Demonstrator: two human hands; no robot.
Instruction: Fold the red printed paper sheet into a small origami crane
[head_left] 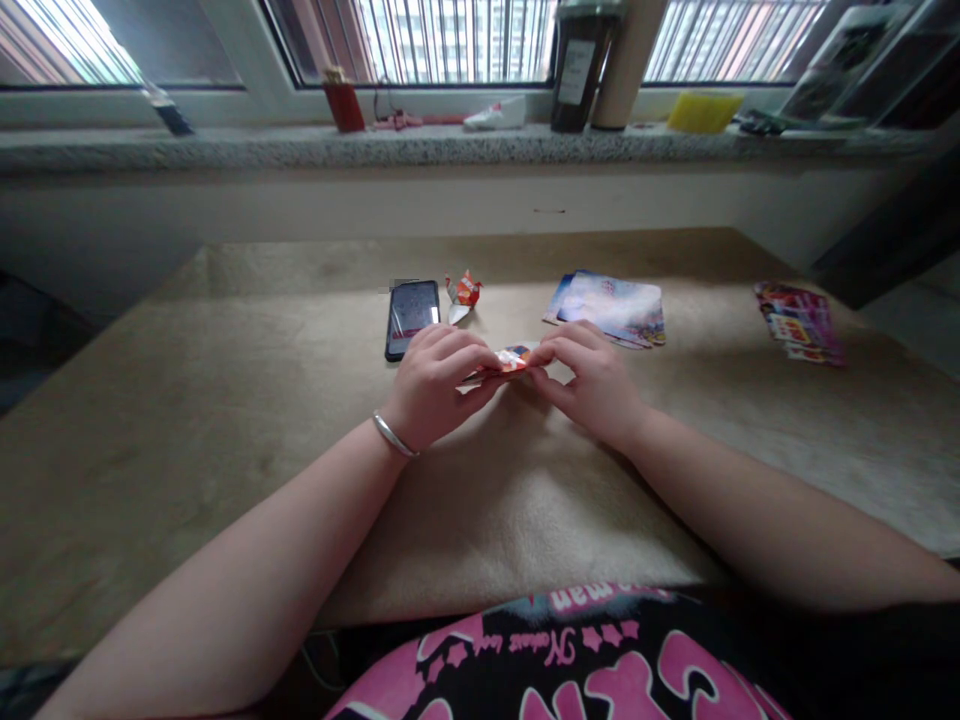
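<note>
Between my hands is a small red, white and blue printed wrapper point(514, 360), held low over the table and partly covered by my fingers. My left hand point(442, 385) pinches its left end between thumb and fingers. At the other end, my right hand point(589, 380) pinches it the same way. How the wrapper is folded cannot be made out. Just beyond my left hand lie a dark phone point(412, 312) and a crumpled red and silver wrapper piece point(465, 292).
Blue-toned cards point(611, 305) lie beyond my right hand, and colourful packets point(801, 325) farther right on the table point(225, 400). Along the stone windowsill point(262, 148) stand a dark jar point(581, 75), a red bottle point(343, 102) and a yellow sponge-like block point(703, 112).
</note>
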